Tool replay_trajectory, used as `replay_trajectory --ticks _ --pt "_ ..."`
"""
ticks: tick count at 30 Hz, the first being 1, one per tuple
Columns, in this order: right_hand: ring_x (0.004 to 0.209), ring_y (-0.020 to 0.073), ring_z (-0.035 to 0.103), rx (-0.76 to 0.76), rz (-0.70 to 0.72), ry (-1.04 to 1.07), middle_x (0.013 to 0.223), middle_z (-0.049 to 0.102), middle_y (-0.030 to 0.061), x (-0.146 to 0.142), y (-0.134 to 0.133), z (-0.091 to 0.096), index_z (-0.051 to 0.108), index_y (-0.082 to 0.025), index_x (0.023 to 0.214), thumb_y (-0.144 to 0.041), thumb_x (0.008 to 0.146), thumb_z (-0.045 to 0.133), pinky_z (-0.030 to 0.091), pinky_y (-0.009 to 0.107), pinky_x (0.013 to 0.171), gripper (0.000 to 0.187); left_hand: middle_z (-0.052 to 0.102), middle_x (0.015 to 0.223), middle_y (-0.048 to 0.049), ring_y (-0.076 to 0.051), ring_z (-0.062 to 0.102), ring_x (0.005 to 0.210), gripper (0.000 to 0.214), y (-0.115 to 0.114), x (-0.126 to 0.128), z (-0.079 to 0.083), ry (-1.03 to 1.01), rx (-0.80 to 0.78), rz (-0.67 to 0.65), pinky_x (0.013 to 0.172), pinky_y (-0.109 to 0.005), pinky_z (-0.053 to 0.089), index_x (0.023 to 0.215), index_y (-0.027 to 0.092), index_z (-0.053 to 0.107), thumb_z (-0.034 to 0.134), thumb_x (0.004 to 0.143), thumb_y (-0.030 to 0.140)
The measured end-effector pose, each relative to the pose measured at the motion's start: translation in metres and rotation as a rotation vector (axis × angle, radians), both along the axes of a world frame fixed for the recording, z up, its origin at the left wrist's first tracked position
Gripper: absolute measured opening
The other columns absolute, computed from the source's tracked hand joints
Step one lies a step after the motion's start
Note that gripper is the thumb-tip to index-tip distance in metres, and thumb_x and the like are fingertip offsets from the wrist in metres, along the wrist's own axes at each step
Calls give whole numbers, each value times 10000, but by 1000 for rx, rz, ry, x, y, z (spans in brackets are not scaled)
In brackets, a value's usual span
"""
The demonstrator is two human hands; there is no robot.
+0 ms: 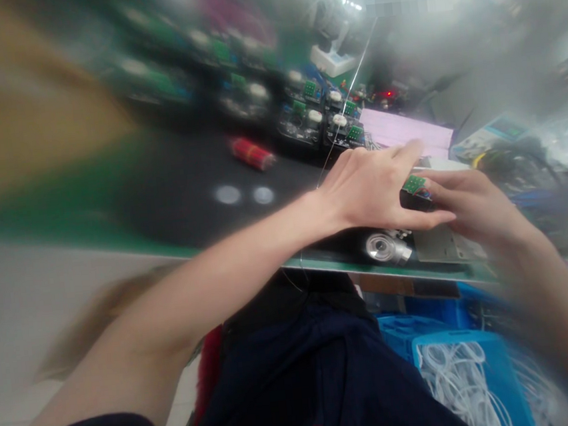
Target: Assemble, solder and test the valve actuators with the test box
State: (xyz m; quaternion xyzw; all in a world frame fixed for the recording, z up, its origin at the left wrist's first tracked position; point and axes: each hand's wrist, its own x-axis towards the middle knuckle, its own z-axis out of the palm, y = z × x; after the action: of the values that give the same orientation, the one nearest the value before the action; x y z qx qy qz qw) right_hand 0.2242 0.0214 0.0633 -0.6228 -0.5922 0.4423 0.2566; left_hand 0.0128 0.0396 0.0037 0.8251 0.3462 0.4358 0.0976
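Note:
A small black board with a green circuit module [414, 184] on it is between my two hands over the front of the bench. My right hand [479, 204] grips its right side, the fingertips partly hidden and blurred. Coming in from the left, my left hand [375, 187] reaches around the board's other side with thumb and forefinger spread apart; whether it touches the board I cannot tell. Just below the hands, a round silver metal part [384, 247] lies near the bench edge, beside a pale flat plate [435, 245].
Several similar black boards with green modules [300, 121] stand in rows at the back. A red cylinder [253, 154] and two whitish discs [245, 194] lie on the black mat [175, 183]. Pink paper [407, 131] is behind my hands. Below the bench, a blue bin [504, 366] holds white cables.

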Motion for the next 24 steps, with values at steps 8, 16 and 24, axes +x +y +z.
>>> replay_trajectory --ticks 8,16,24 --pt "837 194 677 21 -14 -8 1037 831 73 1 0 -3 878 -175 1032 -522 801 910 574 318 805 418 778 1047 -102 -260 722 852 690 0 1 0 -1 10 -1 689 -353 391 1251 152 658 668 870 727" --pt "802 188 663 15 -44 -2 984 820 71 -2 -1 -1 879 -170 986 -515 785 923 559 314 748 401 779 1050 -91 -261 727 856 668 -1 0 0 -7 13 -3 682 -364 393 1244 160 661 670 879 719" --pt "813 190 662 42 -26 -5 989 823 78 -1 -1 -3 881 -172 970 -517 790 921 561 332 785 391 777 1055 -90 -264 729 863 675 0 0 0 -4 0 -7 690 -370 412 1245 165 661 676 876 730"
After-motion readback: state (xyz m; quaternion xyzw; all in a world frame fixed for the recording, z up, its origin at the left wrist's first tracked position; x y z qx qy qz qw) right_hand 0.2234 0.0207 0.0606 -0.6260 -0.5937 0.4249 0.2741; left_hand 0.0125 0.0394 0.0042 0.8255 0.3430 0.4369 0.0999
